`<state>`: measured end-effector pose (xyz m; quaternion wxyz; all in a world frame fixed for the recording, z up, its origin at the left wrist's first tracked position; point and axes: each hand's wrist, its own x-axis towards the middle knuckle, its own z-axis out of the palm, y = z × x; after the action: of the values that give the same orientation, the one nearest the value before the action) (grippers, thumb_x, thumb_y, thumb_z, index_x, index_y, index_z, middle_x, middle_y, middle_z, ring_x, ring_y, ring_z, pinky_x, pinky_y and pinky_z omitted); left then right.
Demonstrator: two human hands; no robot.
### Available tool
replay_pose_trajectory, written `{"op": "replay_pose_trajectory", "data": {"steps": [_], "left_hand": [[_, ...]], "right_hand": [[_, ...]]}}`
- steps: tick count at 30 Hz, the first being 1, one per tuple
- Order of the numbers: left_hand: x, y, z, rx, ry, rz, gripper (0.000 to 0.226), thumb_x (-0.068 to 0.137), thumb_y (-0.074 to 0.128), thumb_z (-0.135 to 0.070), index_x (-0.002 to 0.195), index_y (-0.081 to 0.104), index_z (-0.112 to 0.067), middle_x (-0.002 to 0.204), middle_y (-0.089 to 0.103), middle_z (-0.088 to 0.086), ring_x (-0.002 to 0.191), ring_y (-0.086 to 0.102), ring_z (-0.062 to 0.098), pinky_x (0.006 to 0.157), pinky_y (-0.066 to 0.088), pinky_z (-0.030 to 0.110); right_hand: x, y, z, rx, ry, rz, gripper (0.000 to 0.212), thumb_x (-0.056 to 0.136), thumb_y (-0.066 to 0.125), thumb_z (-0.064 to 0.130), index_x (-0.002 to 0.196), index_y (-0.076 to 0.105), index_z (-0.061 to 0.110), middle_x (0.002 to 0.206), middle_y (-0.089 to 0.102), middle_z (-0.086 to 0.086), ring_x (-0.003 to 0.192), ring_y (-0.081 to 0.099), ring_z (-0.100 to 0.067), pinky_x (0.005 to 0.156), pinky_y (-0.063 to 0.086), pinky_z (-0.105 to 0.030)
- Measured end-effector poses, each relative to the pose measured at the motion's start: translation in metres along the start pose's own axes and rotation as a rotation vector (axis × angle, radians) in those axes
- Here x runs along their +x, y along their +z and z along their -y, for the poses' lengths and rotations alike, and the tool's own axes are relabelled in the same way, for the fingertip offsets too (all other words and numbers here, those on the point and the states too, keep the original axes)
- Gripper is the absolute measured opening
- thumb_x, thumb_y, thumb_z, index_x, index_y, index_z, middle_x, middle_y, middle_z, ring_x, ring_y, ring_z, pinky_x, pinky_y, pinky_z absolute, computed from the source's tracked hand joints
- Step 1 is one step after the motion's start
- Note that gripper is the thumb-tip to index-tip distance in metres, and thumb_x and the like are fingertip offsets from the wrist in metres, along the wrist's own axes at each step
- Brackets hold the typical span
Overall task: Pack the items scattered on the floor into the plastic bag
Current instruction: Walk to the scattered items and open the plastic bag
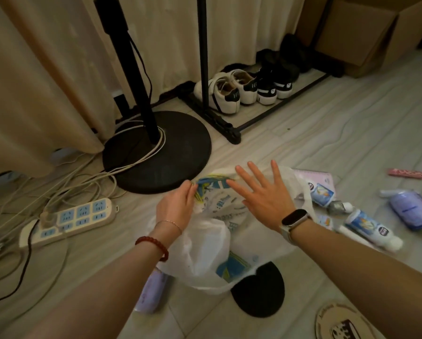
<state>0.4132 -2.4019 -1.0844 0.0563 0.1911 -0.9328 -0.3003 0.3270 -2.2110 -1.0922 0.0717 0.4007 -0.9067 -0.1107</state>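
Looks like we're at the bag-opening step: left hand (178, 206) pinches the plastic bag (212, 241) edge on the floor, right hand (261, 196) hovers flat with fingers spread, so next it probably needs the mouth pulled wide before grabbing those tubes (366, 226) nearby.

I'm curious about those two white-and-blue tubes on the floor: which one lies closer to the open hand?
The upper tube, lying against the plastic bag beside the right hand. The other tube lies farther right, nearer the wrist.
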Motion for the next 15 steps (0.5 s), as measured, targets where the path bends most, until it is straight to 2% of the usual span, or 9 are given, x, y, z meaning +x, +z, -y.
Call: {"op": "replay_pose_trajectory", "data": {"steps": [2, 4, 5, 7, 9, 12, 14, 15], "left_hand": [[0.011, 0.014, 0.009, 0.158, -0.002, 0.039, 0.033, 0.097, 0.028, -0.035, 0.120, 0.048, -0.024, 0.111, 0.061, 0.007, 0.100, 0.054, 0.026, 0.084, 0.041, 0.037], [0.021, 0.026, 0.013, 0.280, -0.021, 0.116, 0.041, 0.098, 0.025, -0.038, 0.137, 0.032, -0.029, 0.131, 0.050, 0.005, 0.117, 0.044, 0.025, 0.097, 0.033, 0.040], [0.024, 0.029, 0.015, 0.313, -0.035, 0.149, 0.044, 0.097, 0.024, -0.040, 0.140, 0.026, -0.030, 0.135, 0.045, 0.005, 0.120, 0.040, 0.025, 0.100, 0.030, 0.041], [0.025, 0.032, 0.015, 0.312, -0.061, 0.163, 0.049, 0.096, 0.027, -0.042, 0.142, 0.021, -0.030, 0.139, 0.038, 0.008, 0.125, 0.035, 0.026, 0.105, 0.026, 0.044], [0.022, 0.028, 0.010, 0.232, -0.058, 0.108, 0.054, 0.094, 0.033, -0.045, 0.143, 0.017, -0.029, 0.147, 0.027, 0.008, 0.134, 0.025, 0.026, 0.111, 0.020, 0.046], [0.000, 0.005, 0.006, 0.109, 0.026, -0.067, 0.063, 0.090, 0.041, -0.048, 0.144, 0.017, -0.027, 0.153, 0.015, 0.007, 0.140, 0.013, 0.024, 0.115, 0.015, 0.047], [-0.030, -0.016, 0.012, 0.034, 0.151, -0.194, 0.065, 0.086, 0.039, -0.051, 0.142, 0.024, -0.021, 0.150, 0.021, 0.009, 0.137, 0.018, 0.020, 0.114, 0.017, 0.040], [-0.047, -0.024, 0.019, 0.016, 0.197, -0.230, 0.065, 0.085, 0.036, -0.050, 0.140, 0.028, -0.017, 0.148, 0.025, 0.010, 0.135, 0.021, 0.019, 0.111, 0.018, 0.036]], "right_hand": [[0.004, 0.016, -0.011, -0.003, 0.040, 0.005, 0.064, 0.087, 0.054, 0.035, 0.141, 0.020, 0.034, 0.154, 0.020, -0.007, 0.142, 0.016, -0.031, 0.106, -0.009, -0.064], [0.008, 0.028, -0.014, -0.007, 0.069, 0.063, 0.059, 0.094, 0.038, 0.036, 0.144, 0.006, 0.033, 0.156, 0.000, -0.005, 0.144, -0.002, -0.029, 0.105, -0.020, -0.058], [0.008, 0.030, -0.013, 0.003, 0.065, 0.084, 0.059, 0.093, 0.040, 0.037, 0.144, 0.010, 0.032, 0.156, 0.003, -0.007, 0.144, 0.001, -0.031, 0.106, -0.019, -0.058], [0.006, 0.030, -0.006, 0.040, 0.053, 0.080, 0.060, 0.084, 0.058, 0.035, 0.138, 0.034, 0.025, 0.150, 0.028, -0.015, 0.139, 0.023, -0.035, 0.109, -0.001, -0.061], [0.003, 0.025, 0.000, 0.093, 0.058, -0.017, 0.055, 0.078, 0.065, 0.031, 0.129, 0.048, 0.019, 0.141, 0.043, -0.017, 0.132, 0.037, -0.036, 0.104, 0.012, -0.063], [-0.010, 0.002, 0.011, 0.239, 0.019, -0.299, 0.043, 0.085, 0.045, 0.026, 0.127, 0.046, 0.017, 0.141, 0.043, -0.017, 0.134, 0.035, -0.032, 0.109, 0.015, -0.058], [-0.032, -0.018, 0.019, 0.428, -0.055, -0.496, 0.037, 0.087, 0.043, 0.021, 0.123, 0.046, 0.013, 0.136, 0.046, -0.014, 0.127, 0.039, -0.028, 0.110, 0.025, -0.050], [-0.048, -0.026, 0.024, 0.518, -0.103, -0.549, 0.033, 0.087, 0.045, 0.020, 0.119, 0.048, 0.011, 0.129, 0.047, -0.012, 0.120, 0.043, -0.026, 0.105, 0.032, -0.044]]}}
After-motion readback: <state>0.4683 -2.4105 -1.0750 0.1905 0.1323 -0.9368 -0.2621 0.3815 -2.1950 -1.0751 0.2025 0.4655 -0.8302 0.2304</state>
